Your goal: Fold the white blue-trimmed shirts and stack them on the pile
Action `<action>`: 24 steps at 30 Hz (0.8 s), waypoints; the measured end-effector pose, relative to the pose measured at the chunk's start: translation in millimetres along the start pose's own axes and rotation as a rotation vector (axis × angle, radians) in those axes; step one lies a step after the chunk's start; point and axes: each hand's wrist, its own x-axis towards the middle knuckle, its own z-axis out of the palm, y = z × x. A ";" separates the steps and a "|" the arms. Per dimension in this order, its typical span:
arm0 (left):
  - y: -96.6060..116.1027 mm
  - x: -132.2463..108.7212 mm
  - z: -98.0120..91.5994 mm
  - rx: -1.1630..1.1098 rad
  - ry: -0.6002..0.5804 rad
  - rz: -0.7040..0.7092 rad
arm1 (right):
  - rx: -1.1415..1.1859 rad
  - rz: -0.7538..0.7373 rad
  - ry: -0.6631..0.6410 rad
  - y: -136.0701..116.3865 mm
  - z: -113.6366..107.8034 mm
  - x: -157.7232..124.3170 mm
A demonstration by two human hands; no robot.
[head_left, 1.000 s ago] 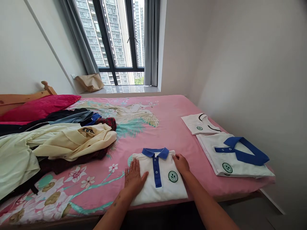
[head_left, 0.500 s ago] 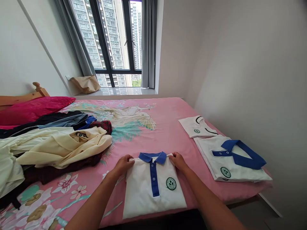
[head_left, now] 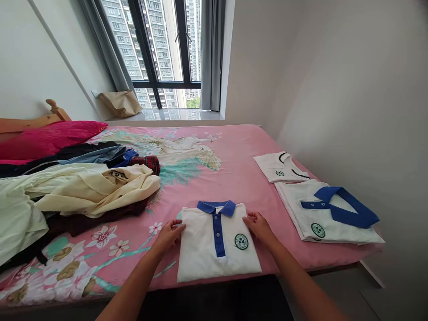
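A folded white polo shirt [head_left: 200, 245] with a blue collar, blue button placket and round green badge lies flat at the bed's near edge. My left hand [head_left: 170, 235] is at its left side, fingertips by the edge below the shoulder, fingers loosely apart. At the opposite side, my right hand [head_left: 260, 227] has its thumb and fingertips at the shirt's edge, fingers also loosely apart. Neither hand appears to grip the cloth. To the right lie a folded white shirt with a blue collar [head_left: 347, 207] and, behind it, a white shirt with black trim [head_left: 272, 165].
A loose heap of clothes [head_left: 96, 189] covers the bed's left side, in front of a red pillow [head_left: 67, 138]. The pink floral bedsheet [head_left: 234, 178] lies underneath. A brown paper bag [head_left: 120, 103] rests on the windowsill. A wall [head_left: 351, 111] runs along the right.
Both hands have loosened from the shirt's shoulders and slid down slightly along its sides. The shirt stays flat. The camera view has tilted downward a little.
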 end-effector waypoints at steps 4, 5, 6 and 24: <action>-23.4 -37.8 -1.4 0.022 -0.075 -0.041 | 0.070 0.018 -0.131 27.3 -10.3 -54.3; -28.2 -42.6 -0.8 0.038 -0.079 -0.038 | 0.089 0.034 -0.157 33.8 -11.5 -64.5; -32.0 -44.9 -0.3 0.058 -0.069 -0.029 | 0.101 0.054 -0.171 39.0 -12.2 -72.5; -18.8 -28.6 6.7 0.458 0.138 0.422 | 0.109 -0.010 -0.131 43.3 -0.5 -82.0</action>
